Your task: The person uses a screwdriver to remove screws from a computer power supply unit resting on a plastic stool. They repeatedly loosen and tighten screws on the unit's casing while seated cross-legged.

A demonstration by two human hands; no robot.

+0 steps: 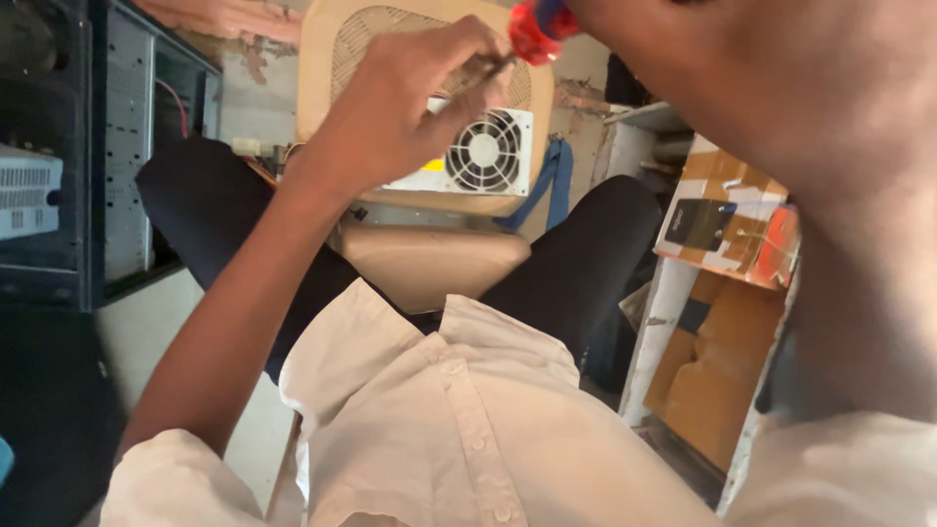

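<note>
Here, from largest to smallest:
- The open computer case [127, 146] is standing at the left, well apart from the hands.
- The white power supply [478, 151] is resting on the person's lap.
- The right hand [771, 88] is gripping the screwdriver's handle.
- The left hand [410, 98] is pinching the shaft.
- The red-handled screwdriver [535, 31] is hanging above the power supply.

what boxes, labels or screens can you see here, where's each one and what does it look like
Cardboard box: right side, on a white shelf; brown, taped.
Dark label: on that box's face; rectangular, black.
Lower cardboard: beneath that shelf; plain brown.
Yellow sticker: on the white fan unit, top centre; small.
No screens.
</note>
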